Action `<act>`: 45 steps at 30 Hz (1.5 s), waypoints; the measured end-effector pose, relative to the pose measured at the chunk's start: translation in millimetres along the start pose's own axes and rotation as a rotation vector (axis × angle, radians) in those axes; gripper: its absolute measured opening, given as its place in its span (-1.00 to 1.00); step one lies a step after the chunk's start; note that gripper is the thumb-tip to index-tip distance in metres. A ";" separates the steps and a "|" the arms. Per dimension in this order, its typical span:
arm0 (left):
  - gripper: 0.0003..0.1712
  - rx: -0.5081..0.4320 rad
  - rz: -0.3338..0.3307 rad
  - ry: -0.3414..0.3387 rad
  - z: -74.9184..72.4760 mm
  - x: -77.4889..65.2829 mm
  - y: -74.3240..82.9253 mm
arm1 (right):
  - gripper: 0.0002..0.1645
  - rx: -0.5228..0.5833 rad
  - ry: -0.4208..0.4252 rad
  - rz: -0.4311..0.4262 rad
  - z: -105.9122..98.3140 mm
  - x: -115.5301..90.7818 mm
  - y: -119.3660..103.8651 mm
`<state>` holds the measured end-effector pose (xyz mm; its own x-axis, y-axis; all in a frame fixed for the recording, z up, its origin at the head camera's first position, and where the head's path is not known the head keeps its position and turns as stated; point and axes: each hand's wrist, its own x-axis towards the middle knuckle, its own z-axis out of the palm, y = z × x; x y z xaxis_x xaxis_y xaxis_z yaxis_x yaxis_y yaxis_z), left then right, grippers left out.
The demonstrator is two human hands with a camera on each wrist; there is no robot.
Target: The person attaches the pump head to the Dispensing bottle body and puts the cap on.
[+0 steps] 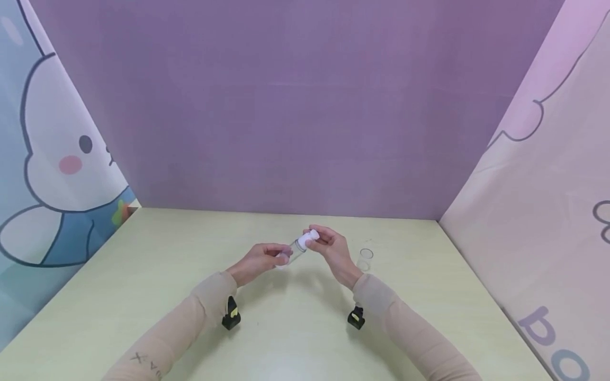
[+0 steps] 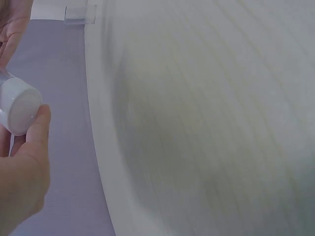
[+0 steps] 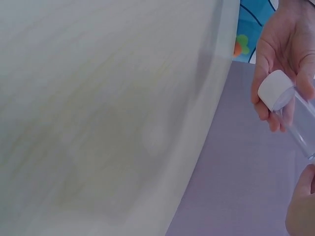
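The clear bottle [image 1: 296, 253] is held tilted above the table [image 1: 286, 338], one hand at each end, presumably so one steadies what the other works. The left hand [image 1: 262, 260] curls thumb and fingers round the lower white end [image 2: 22, 105]; the right hand [image 1: 333, 251] seems to pinch the white upper part [image 1: 305, 241], though the view is small. The clear cup [image 1: 366, 260] stands near the right wrist, probably out of the way.
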<state>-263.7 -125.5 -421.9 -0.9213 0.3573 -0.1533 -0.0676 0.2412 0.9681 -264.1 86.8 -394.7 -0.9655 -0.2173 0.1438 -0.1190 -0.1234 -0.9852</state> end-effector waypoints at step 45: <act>-0.48 -0.016 0.010 0.012 2.5 0.5 2.0 | -0.47 -0.077 0.116 0.043 1.9 4.9 3.4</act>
<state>-263.3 -122.6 -420.5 -0.9264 0.3488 -0.1418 -0.0647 0.2236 0.9725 -268.8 83.6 -397.2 -0.9898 -0.1069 0.0944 -0.0905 -0.0409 -0.9951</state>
